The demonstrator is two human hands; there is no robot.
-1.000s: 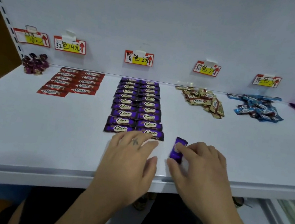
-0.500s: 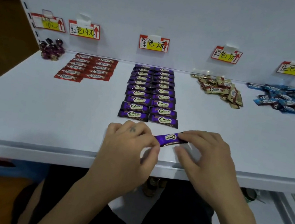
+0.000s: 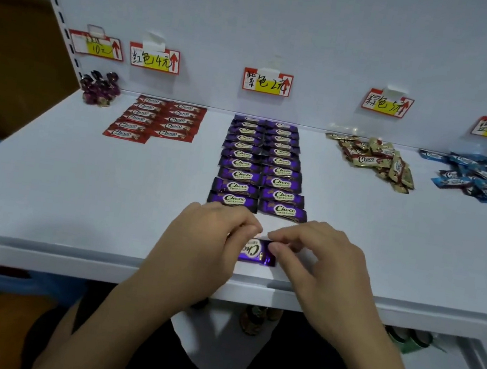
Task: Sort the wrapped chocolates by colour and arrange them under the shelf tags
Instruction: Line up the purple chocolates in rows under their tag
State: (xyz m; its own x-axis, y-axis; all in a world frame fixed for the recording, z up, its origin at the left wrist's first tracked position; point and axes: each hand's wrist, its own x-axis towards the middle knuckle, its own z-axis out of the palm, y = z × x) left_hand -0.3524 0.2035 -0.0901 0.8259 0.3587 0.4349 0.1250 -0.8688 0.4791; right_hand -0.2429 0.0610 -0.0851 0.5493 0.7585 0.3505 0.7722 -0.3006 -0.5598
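Colour-grouped chocolates on white shelf

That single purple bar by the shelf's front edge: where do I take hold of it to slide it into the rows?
Take it by its short ends, coming from above on either side. The purple bar lies flat on the shelf, long axis left to right, so its faces likely offer little to pinch. The left hand grips the left end, the right hand pinches the right.

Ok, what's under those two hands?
A purple chocolate, pinched by the left hand and right hand. Only its middle shows; fingers cover both ends. White shelf lies beneath.
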